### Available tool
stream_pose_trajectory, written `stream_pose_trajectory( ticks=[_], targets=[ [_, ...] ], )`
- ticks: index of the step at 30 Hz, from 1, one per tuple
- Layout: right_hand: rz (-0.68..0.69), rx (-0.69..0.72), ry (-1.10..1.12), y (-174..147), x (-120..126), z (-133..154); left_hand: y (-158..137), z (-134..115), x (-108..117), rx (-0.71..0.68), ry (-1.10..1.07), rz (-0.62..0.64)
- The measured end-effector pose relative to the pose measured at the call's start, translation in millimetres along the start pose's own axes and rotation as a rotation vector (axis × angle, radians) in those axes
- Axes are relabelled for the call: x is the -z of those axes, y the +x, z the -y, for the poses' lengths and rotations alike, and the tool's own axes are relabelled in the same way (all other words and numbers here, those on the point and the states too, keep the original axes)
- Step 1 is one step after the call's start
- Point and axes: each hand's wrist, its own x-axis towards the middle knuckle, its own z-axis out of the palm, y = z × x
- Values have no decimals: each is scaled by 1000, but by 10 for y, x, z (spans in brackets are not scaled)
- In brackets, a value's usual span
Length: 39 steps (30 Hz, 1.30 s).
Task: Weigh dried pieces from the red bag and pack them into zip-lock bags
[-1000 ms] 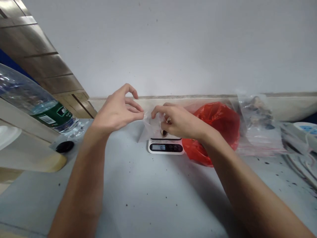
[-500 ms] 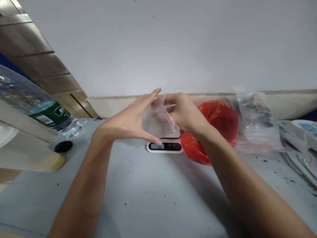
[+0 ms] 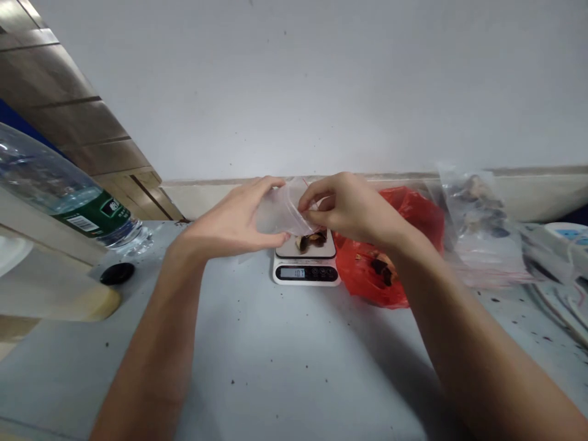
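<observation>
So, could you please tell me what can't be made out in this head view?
- Scale display: digits too small.
- Small clear bag mouth: blurred, covered by left hand and right hand.
- Dark pieces on the scale: too small to identify.
- Bottle: cut off by the left edge.

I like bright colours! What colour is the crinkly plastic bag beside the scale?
Red crinkly plastic bag, head view.

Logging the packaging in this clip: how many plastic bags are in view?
3. A small clear bag is held by both hands above the scale; a red bag lies right of the scale; a clear filled bag leans by the wall. More may be hidden.
</observation>
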Motion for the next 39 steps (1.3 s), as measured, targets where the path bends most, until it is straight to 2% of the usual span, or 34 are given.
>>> stream_pose_trajectory(
  ticks=[7, 10, 12, 14, 18, 20, 23, 32, 39],
  targets=[
    [20, -34, 67, -16, -1, 15, -6, -44, 6, -1, -10, 3],
    [-86, -152, -37, -16, 52, 11, -34, -10, 94, 57, 35, 27],
    [-113, -248, -151, -8, 83, -6, -61, 49, 163, 127, 66, 90],
    [-53, -340, -257, 15, 75, -16, -80, 113, 211, 218, 94, 176],
    [211, -465, -388, 93, -78, 49, -69, 172, 218, 359, 132, 320],
    [312, -470, -468, 126, -179, 109, -51, 160, 194, 376, 139, 356],
    [371, -495, -557, 145, -284, 149, -25, 133, 151, 354, 136, 375],
    [383, -392, -544, 209, -356, -125, 11, 111, 63, 298, 123, 424],
    [377, -379, -477, 146, -284, -79, 46, 183, 0, 296, 90, 456]
  ],
)
